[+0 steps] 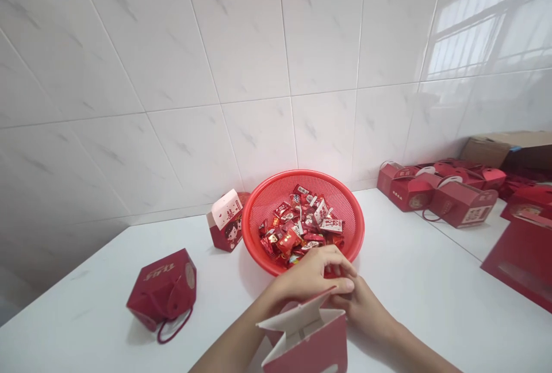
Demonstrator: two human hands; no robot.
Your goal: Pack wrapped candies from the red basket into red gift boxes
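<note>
A big white tiled wall (259, 45) stands at the far side. In front of it lies the flat white bench (431, 281), which carries all the things.

A round red plastic basket with small holes (276, 195) sits in the middle of the bench, close to the wall. It holds a heap of small red and white wrapped sweets (302, 226).

On the far right, a group of closed red paper gift boxes with handles (452, 195) lies on the bench, with a brown cardboard box (504, 146) behind them.

On the near left lies a dark red paper gift box with a cord handle (164, 289), tipped on its side. A small red and pink paper box with a cartoon pair on it (226, 220) stands just beside the basket on its left.

At the near edge stands an open red paper box with white inner flaps (308, 333). The left hand (313, 275) and the right hand (366, 307) meet just above its far flap, by the near rim of the basket. The left grip is curled with fingers pinched together; the right grip is half hidden under it. I cannot tell if either holds a sweet.
</note>
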